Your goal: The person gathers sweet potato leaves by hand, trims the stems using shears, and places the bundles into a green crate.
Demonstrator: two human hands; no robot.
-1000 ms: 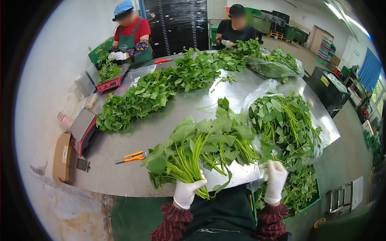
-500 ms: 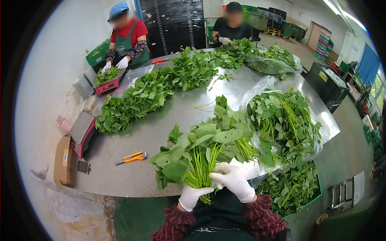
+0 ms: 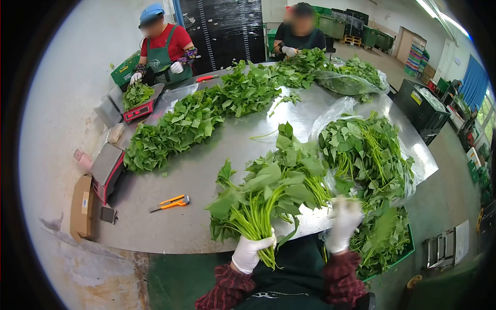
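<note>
Greens (image 3: 253, 214), gathered into one bunch, stand in our white-gloved left hand (image 3: 250, 251); its fingers are wrapped round the lower stems, whose ends poke out below, while the leaves fan up over the near edge of the metal table (image 3: 155, 232). Our right hand (image 3: 345, 223), gloved too, is raised by the table edge, to the right of the bunch and apart from it; it is blurred, so we cannot tell whether its fingers grasp anything. Near it, we see a large heap (image 3: 367, 155) of leafy stems on clear plastic (image 3: 335, 118), and below the tabletop a green crate (image 3: 411, 245) filled with more. To our left lie an orange-handled tool (image 3: 173, 203) and a small dark object (image 3: 108, 215), near a cardboard box (image 3: 81, 209) and a tilted red-sided scale (image 3: 107, 173). Beyond them, a long row of leaves (image 3: 181, 126) runs across the table. At the far left, we face a co-worker in a green apron (image 3: 159, 57), one gloved hand at the greens on another red scale (image 3: 139, 111); a second co-worker, in black (image 3: 305, 40), is behind the far end of the row
</note>
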